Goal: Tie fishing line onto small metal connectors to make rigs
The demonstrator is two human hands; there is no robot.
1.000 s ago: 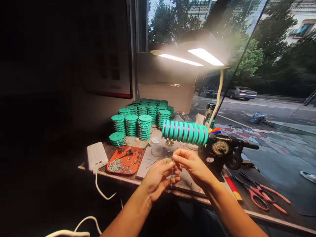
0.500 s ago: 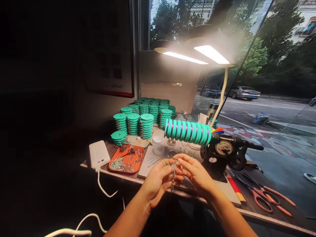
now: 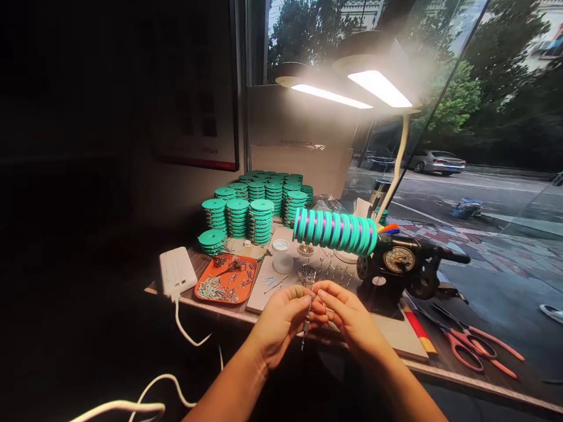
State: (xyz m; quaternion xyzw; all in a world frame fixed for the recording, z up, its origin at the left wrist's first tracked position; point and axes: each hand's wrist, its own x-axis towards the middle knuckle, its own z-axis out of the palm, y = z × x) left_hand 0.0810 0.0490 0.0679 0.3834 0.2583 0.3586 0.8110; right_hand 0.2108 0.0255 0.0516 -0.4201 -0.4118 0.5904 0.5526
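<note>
My left hand (image 3: 278, 319) and my right hand (image 3: 348, 312) meet at the table's front edge. Their fingertips pinch a thin silvery strand (image 3: 304, 334) with small metal-looking pieces on it; its lower end dangles below the fingers. Its exact kind is too small to make out, and fingers hide part of it. Just beyond the hands are a round dish of small metal parts (image 3: 307, 273) and a board (image 3: 264, 296) with thin pieces laid in rows. Over it extends a row of green spools (image 3: 334, 231) on the shaft of a black winding machine (image 3: 391, 269).
Stacked green spools (image 3: 261, 223) stand at the back left. An orange tray (image 3: 226, 296) of small parts and a white power bank (image 3: 177, 271) with a cable lie left. Scissors (image 3: 468, 351) lie right, below a glass window. Two lit lamps (image 3: 380, 88) hang above.
Both hands have lowered slightly, and the strand's end now hangs further below the fingers. The right fingertips have shifted on the strand. The view has tilted a little.
</note>
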